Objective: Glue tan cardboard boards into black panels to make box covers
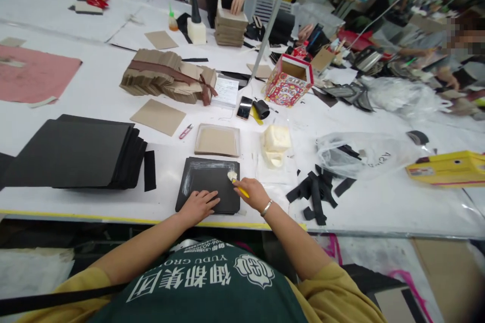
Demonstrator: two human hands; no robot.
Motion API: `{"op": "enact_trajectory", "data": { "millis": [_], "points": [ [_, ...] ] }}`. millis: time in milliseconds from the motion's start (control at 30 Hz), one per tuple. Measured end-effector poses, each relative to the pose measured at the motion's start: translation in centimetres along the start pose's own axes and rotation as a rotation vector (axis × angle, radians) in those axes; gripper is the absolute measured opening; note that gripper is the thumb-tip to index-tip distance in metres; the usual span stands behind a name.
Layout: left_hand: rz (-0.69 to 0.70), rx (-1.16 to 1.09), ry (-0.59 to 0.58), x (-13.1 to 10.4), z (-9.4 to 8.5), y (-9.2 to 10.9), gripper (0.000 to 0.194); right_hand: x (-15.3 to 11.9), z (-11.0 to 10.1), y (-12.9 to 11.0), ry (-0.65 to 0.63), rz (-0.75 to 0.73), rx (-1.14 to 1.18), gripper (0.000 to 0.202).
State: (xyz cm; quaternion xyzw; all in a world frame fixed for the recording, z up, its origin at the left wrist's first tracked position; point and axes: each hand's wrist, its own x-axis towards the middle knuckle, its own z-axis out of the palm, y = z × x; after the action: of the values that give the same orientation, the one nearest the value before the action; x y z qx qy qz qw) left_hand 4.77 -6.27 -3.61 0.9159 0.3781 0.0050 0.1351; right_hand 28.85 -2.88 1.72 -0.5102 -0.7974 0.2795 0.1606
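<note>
In front of me lies a small stack of black sheets (206,186), with whitish glue-like streaks along its top and left edges. My left hand (199,206) rests flat on the lower left of the top sheet, fingers spread. Wrapped round the yellow handle of a brush (241,189) is my right hand (253,193); the pale bristles touch the sheet near its right edge. Just beyond the stack is a grey-beige board (217,140) with a whitish rim. A cream-coloured tub (276,141), crusted with a pale substance, stands to the right.
A tall pile of large black sheets (76,151) sits at left. Black strips (314,194), a clear plastic bag (364,154) and a yellow box (449,169) lie right. Beyond are tied cardboard pieces (166,78), a phone (244,108) and a red patterned box (290,81). Another person brushes boards opposite.
</note>
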Motion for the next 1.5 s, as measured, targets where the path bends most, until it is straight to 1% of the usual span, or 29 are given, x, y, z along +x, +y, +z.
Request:
{"op": "enact_trajectory", "data": {
  "millis": [33, 100, 200, 267, 333, 400, 433, 467, 533, 567, 633, 700, 767, 900, 1000, 1100, 1167, 1233, 1267, 1300, 1333, 1367, 1400, 1433, 1467, 1500],
  "points": [
    [-0.002, -0.004, -0.009, 0.0, 0.0, 0.0, 0.039, -1.6, 0.3, -0.5, -0.044, -0.018, 0.007, 0.023],
    [-0.013, -0.011, -0.023, 0.0, 0.0, 0.2, 0.038, -4.8, 0.7, -1.5, -0.092, -0.043, 0.009, 0.025],
    [-0.02, -0.029, -0.037, -0.2, -0.2, 0.3, 0.038, -8.3, 0.6, -2.8, -0.113, -0.039, 0.002, 0.026],
    [-0.002, -0.075, -0.042, 0.1, -0.6, 0.0, 0.038, -9.4, -0.2, -3.1, -0.045, 0.0, 0.059, 0.025],
    [0.041, -0.183, -0.067, 1.6, -1.4, -0.9, 0.033, -9.6, -1.2, -2.9, 0.109, 0.068, 0.165, 0.022],
    [0.034, -0.29, -0.059, 4.4, -2.7, -2.3, 0.029, -9.3, -2.3, -2.4, 0.315, 0.166, 0.288, 0.021],
    [-0.007, -0.313, -0.024, 6.3, -3.4, -3.1, 0.03, -9.1, -2.8, -2.1, 0.417, 0.222, 0.348, 0.021],
    [-0.067, -0.305, 0.026, 8.5, -4.2, -3.9, 0.03, -8.9, -3.2, -1.8, 0.508, 0.28, 0.4, 0.023],
    [-0.198, -0.193, 0.092, 13.0, -5.5, -5.3, 0.031, -8.6, -3.7, -1.4, 0.632, 0.378, 0.464, 0.027],
    [-0.241, -0.123, 0.086, 15.0, -6.0, -5.8, 0.033, -8.6, -3.7, -1.2, 0.667, 0.409, 0.472, 0.029],
    [-0.281, -0.014, 0.016, 18.5, -6.2, -6.8, 0.046, -8.9, -3.6, -1.1, 0.688, 0.442, 0.451, 0.03],
    [-0.288, 0.022, -0.055, 20.6, -5.7, -7.6, 0.06, -9.5, -3.2, -1.0, 0.677, 0.464, 0.421, 0.03],
    [-0.279, 0.023, -0.109, 21.6, -5.0, -8.4, 0.064, -10.4, -2.7, -0.8, 0.668, 0.492, 0.406, 0.031],
    [-0.239, 0.026, -0.165, 22.0, -4.3, -9.9, 0.057, -12.0, -2.1, -0.4, 0.672, 0.562, 0.4, 0.035],
    [-0.206, 0.02, -0.176, 22.1, -4.6, -10.3, 0.048, -12.4, -2.0, -0.3, 0.672, 0.6, 0.398, 0.033],
    [-0.191, 0.001, -0.154, 22.0, -5.4, -10.0, 0.031, -12.1, -2.1, -0.7, 0.68, 0.595, 0.389, 0.028],
    [-0.209, -0.007, -0.091, 21.5, -6.5, -9.6, 0.02, -11.6, -2.2, -1.1, 0.678, 0.573, 0.384, 0.024],
    [-0.25, 0.007, 0.006, 20.5, -8.2, -9.7, 0.02, -10.9, -2.4, -1.5, 0.68, 0.554, 0.396, 0.021],
    [-0.281, 0.014, 0.076, 19.8, -9.3, -9.9, 0.022, -10.6, -2.5, -1.8, 0.681, 0.546, 0.407, 0.02],
    [-0.328, 0.002, 0.178, 18.9, -10.5, -10.3, 0.023, -10.1, -2.5, -2.0, 0.677, 0.537, 0.419, 0.02],
    [-0.395, -0.041, 0.318, 17.8, -11.7, -10.7, 0.022, -9.6, -2.6, -2.3, 0.666, 0.527, 0.429, 0.019],
    [-0.479, -0.127, 0.487, 16.6, -12.8, -11.1, 0.019, -9.1, -2.6, -2.5, 0.65, 0.513, 0.437, 0.018],
    [-0.564, -0.264, 0.671, 15.3, -13.8, -11.4, 0.016, -8.4, -2.5, -2.8, 0.628, 0.491, 0.442, 0.017],
    [-0.634, -0.453, 0.852, 14.0, -14.7, -11.6, 0.015, -7.7, -2.4, -3.1, 0.607, 0.462, 0.446, 0.016],
    [-0.671, -0.684, 0.998, 12.7, -15.4, -11.5, 0.017, -6.9, -2.3, -3.4, 0.587, 0.428, 0.453, 0.015],
    [-0.668, -0.927, 1.088, 11.4, -15.8, -11.1, 0.021, -5.9, -2.1, -3.7, 0.574, 0.39, 0.464, 0.015]
  ]
}}
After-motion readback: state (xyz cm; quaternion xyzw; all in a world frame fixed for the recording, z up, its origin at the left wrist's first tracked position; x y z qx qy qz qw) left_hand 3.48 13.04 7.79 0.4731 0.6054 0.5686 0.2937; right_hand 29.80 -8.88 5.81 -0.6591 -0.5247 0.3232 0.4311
